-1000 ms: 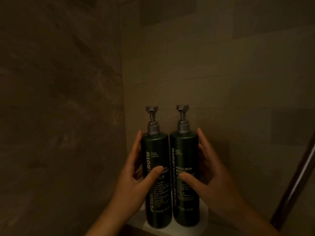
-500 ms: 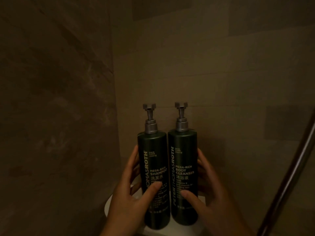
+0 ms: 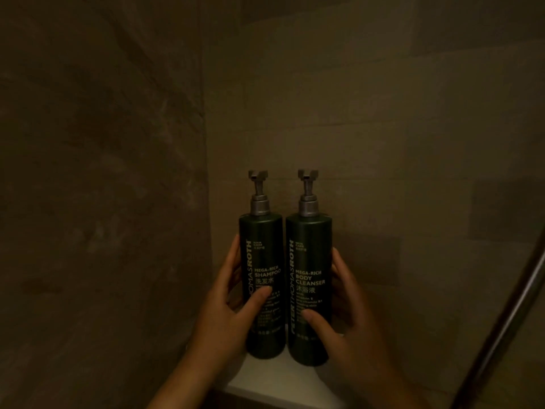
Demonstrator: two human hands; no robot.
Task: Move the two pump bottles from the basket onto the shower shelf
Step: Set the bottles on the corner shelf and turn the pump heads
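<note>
Two dark green pump bottles with grey pumps stand upright side by side on a white corner shelf (image 3: 274, 379). The shampoo bottle (image 3: 261, 255) is on the left, the body cleanser bottle (image 3: 309, 249) on the right, almost touching. My left hand (image 3: 227, 317) wraps the shampoo bottle, thumb across its label. My right hand (image 3: 342, 329) wraps the body cleanser bottle, thumb on its lower front. The basket is out of view.
Dim stone-tiled walls meet in a corner right behind the bottles, the left wall (image 3: 103, 202) close by. A metal bar (image 3: 507, 317) slants up along the right edge.
The bottles have turned so both labels face me. My hands have slid lower on them, and more of the white shelf shows in front of the bottles.
</note>
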